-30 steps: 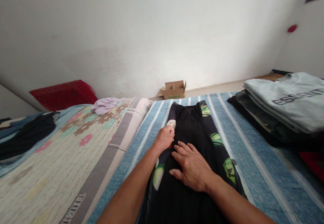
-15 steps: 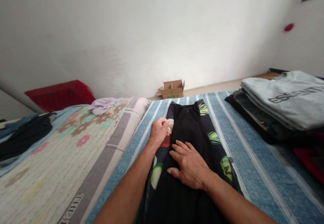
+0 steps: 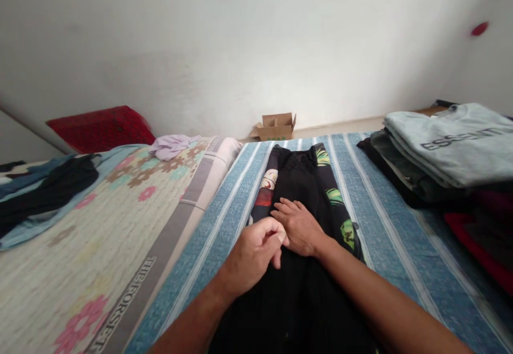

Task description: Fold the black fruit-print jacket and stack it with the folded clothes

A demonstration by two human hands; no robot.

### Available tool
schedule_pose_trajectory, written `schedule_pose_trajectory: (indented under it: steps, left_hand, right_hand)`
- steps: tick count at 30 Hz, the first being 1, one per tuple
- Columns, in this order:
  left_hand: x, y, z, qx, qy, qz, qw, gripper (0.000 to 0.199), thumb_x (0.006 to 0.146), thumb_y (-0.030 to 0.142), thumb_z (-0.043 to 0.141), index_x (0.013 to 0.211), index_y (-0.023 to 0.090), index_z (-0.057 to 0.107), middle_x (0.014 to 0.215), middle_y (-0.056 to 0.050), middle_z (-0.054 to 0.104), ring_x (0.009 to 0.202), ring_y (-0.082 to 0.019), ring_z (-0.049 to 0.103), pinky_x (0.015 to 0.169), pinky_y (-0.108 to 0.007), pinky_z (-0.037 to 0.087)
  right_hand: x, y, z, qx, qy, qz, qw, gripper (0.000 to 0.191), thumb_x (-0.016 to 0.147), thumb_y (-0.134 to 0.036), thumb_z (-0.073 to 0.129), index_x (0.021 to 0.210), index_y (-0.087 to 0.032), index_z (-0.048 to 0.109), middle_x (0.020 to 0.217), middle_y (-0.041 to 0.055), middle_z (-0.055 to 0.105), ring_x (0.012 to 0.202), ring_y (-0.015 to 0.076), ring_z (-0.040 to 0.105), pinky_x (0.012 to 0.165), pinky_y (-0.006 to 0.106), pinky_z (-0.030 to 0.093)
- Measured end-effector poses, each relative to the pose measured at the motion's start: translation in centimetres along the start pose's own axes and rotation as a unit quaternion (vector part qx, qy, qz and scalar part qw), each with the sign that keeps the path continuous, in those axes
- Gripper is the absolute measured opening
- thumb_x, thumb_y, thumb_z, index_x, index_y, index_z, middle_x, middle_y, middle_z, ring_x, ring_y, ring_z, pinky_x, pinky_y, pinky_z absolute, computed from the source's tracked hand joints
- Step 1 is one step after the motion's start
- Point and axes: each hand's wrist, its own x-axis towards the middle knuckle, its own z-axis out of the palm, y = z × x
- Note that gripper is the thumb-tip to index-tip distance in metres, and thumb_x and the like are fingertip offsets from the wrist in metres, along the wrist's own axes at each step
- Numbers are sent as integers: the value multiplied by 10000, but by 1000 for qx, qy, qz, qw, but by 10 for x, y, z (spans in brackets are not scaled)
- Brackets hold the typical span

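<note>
A long black garment [image 3: 294,183], with a gathered top edge and colourful printed strips down both sides, lies lengthwise on the blue striped sheet [image 3: 216,220]. My right hand [image 3: 298,228] rests flat on its middle, fingers stretched toward the gathered end. Just left of it and nearer to me, my left hand [image 3: 258,255] hovers over the garment. Its fingers are curled in, thumb against the index finger, and nothing shows between them. The left hand partly overlaps the right in view. Both forearms cover some of the garment's lower part.
Folded clothes, a grey printed sweatshirt [image 3: 465,143] on top, are stacked at the right. Leftward lie a floral mat [image 3: 132,210], a lilac cloth [image 3: 172,147] and dark clothes [image 3: 52,188]. A cardboard box [image 3: 278,127] stands beyond the bed, near the white wall.
My left hand has let go of the garment's printed left side and come back toward me, beside the right hand. The right hand stays flat on the black cloth. The view has shifted slightly.
</note>
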Motion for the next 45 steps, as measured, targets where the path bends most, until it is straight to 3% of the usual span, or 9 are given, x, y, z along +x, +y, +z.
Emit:
schedule_pose_trajectory:
  steps: [7,12,19,24,28,35,40,42,45]
  left_hand:
    - [-86,0,11,-26,-11,-110,993,183,852,283,429,772,168,546,484,60,491,477,-96,469,527,-211,360]
    - [-130,8,27,-72,-38,-165,983,148,817,249,432,761,164,541,500,48,493,474,-95,460,498,-200,351]
    - [-170,10,48,-81,-97,-153,980,105,786,204,439,744,169,529,559,48,483,475,-83,469,465,-177,341]
    - [-187,4,56,-50,-117,-118,985,92,768,151,431,716,180,502,594,50,479,501,-79,470,501,-177,350]
    - [-195,-3,59,-6,-109,-55,992,124,730,88,458,644,178,459,608,48,481,554,-78,451,566,-184,347]
    - [-210,-22,68,46,-137,35,989,142,696,56,465,635,180,433,651,33,501,616,-91,459,598,-196,338]
    - [-212,-27,72,68,-176,82,979,164,723,110,491,588,179,430,610,27,474,592,-99,444,567,-202,331]
    - [-211,-27,68,69,-143,79,984,123,722,88,469,642,179,490,656,22,516,627,-104,473,592,-200,349]
    - [-206,-29,57,86,-30,33,995,131,735,82,455,704,180,536,693,17,557,657,-110,507,618,-209,364]
  right_hand:
    - [-5,8,4,-35,-6,-13,999,546,910,-536,376,1265,-150,530,1382,129,453,1334,304,296,1048,474,265]
    - [-8,14,8,-53,5,-26,998,552,919,-535,343,1250,-144,550,1356,126,485,1323,290,324,1043,440,293]
    - [-10,20,13,-79,5,-29,996,548,919,-534,336,1243,-152,558,1349,108,495,1311,285,346,1051,429,303]
    - [-8,12,4,-109,-26,-25,993,476,924,-462,383,1229,-143,562,1343,134,494,1302,298,358,1034,443,324]
    - [-16,-11,-13,-121,-39,-17,992,390,924,-394,418,1156,-135,593,1227,146,572,1154,260,514,973,403,391]
    - [-74,-75,-27,-17,20,-79,996,268,917,-329,445,1021,-185,645,1033,78,657,978,188,602,884,316,460]
    - [-105,-96,-21,51,55,-52,996,249,910,-311,460,999,-188,657,1001,62,673,927,173,624,844,291,488]
    - [-111,-99,-17,52,66,-45,995,246,908,-312,464,987,-192,663,1007,64,675,933,176,626,843,295,494]
    - [-115,-103,-10,37,87,-41,995,240,897,-318,485,995,-195,667,1037,73,672,970,189,622,866,316,492]
